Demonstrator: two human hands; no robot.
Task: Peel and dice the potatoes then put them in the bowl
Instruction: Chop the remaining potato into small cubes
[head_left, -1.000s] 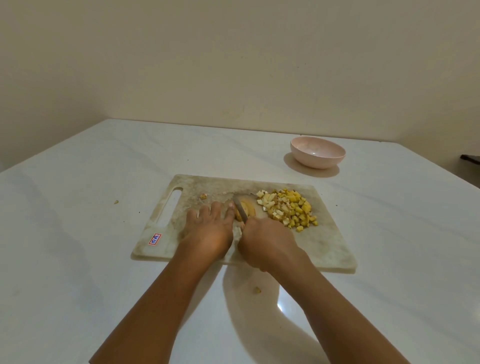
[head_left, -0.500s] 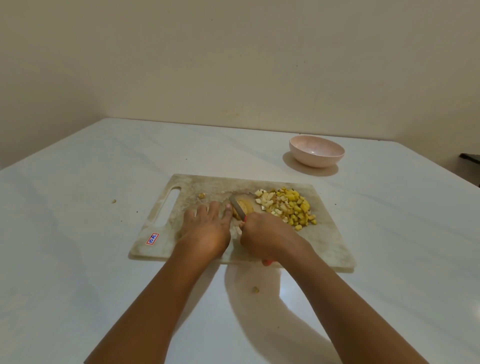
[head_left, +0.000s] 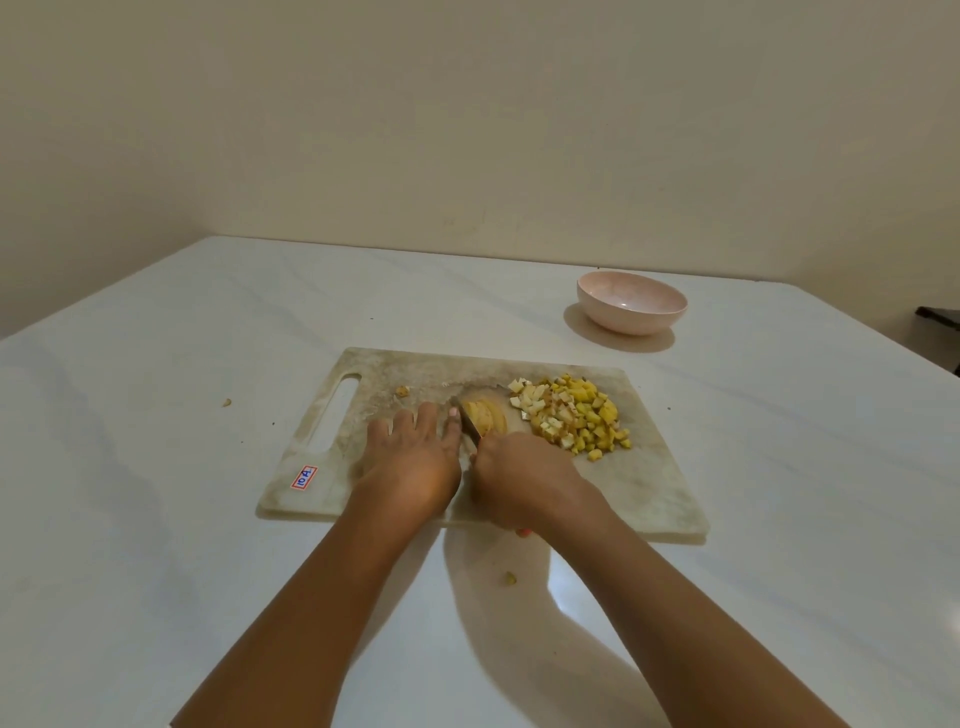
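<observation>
Our right hand (head_left: 519, 478) is wrapped round the knife (head_left: 467, 423) handle, w/ the blade just ahead of the knuckles, on the sliced potato half (head_left: 488, 415). Left hand (head_left: 413, 452) lies flat on the cutting board (head_left: 649, 493), fingers straight, forefinger beside the blade. Potato's prob. firm, wet & slick, so pin it from on top, fingertips back. Dice pile (head_left: 576, 415) sits right of the knife hand; bowl (head_left: 631, 304) is well beyond, looks empty.

Open table (head_left: 519, 332) apparently separates cutting board (head_left: 649, 483) and bowl (head_left: 623, 319); diced potatoes (head_left: 576, 415) crowd the board's right.

head view looks forward and down, close over the cutting board (head_left: 395, 374).
</observation>
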